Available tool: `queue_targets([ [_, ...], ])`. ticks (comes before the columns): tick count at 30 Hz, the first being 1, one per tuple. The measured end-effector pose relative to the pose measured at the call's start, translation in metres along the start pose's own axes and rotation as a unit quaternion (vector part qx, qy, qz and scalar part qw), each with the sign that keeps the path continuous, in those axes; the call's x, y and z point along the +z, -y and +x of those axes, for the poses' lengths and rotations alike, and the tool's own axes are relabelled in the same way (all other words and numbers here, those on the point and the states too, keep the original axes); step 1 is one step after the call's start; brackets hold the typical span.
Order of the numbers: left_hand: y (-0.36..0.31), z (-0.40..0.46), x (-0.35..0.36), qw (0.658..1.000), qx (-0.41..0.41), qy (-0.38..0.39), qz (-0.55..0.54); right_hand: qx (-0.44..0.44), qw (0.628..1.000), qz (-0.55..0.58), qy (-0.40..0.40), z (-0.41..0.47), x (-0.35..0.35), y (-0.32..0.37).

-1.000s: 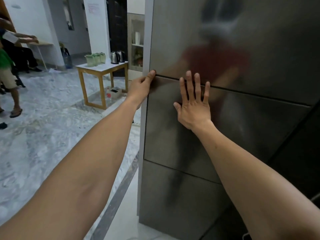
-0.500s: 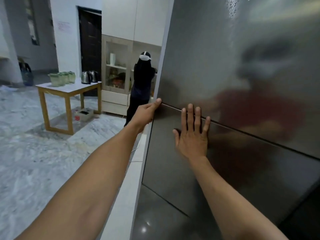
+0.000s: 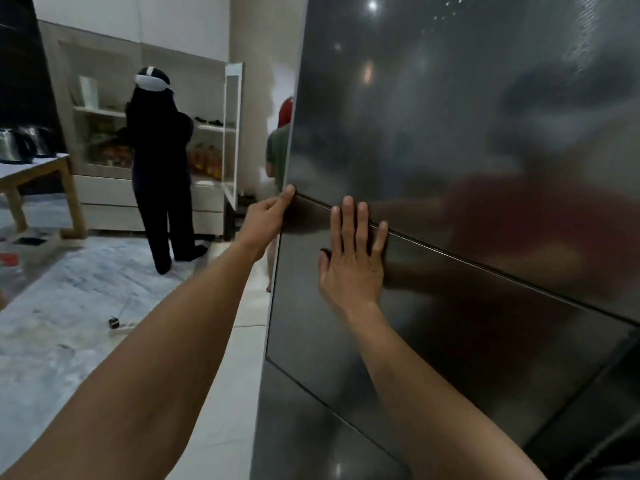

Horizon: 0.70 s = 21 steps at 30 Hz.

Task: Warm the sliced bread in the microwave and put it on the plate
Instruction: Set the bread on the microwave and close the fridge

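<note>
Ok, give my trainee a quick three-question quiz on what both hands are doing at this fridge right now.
1. True or false: the right hand lies flat, fingers spread, on the fridge door.
2. Where is the left hand? A: in a pinching grip on the door's left edge at the seam between panels; B: hanging free; C: on the wooden table.
3. Fill in: bread, microwave and plate are all ___ of view.

Key: 1 true; 2 A; 3 out.
</note>
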<state>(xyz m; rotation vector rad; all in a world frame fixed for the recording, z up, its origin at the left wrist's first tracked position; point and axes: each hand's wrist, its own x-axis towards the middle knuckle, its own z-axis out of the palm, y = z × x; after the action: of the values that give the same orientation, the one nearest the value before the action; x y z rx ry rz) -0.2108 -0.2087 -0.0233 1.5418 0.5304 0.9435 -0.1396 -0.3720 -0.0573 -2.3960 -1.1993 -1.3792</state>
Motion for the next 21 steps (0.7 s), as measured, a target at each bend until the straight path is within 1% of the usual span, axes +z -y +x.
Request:
queue_targets([
  [5,0.012,0.053,0.016,0.996,0.012,0.086,-0.014,0.038,0.998,-0.049,0.019,0.019,0.03,-0.007],
  [11,0.025,0.11,0.045,0.98,-0.012,0.193,-0.036,0.098,0.989,-0.103,0.029,0.037,0.06,-0.018],
  [17,0.046,0.156,0.087,0.971,-0.01,0.237,-0.038,0.143,0.976,-0.151,0.066,0.05,0.077,-0.028],
  [21,0.051,0.173,0.107,0.965,0.009,0.263,-0.025,0.158,0.963,-0.191,0.11,0.055,0.084,-0.038],
])
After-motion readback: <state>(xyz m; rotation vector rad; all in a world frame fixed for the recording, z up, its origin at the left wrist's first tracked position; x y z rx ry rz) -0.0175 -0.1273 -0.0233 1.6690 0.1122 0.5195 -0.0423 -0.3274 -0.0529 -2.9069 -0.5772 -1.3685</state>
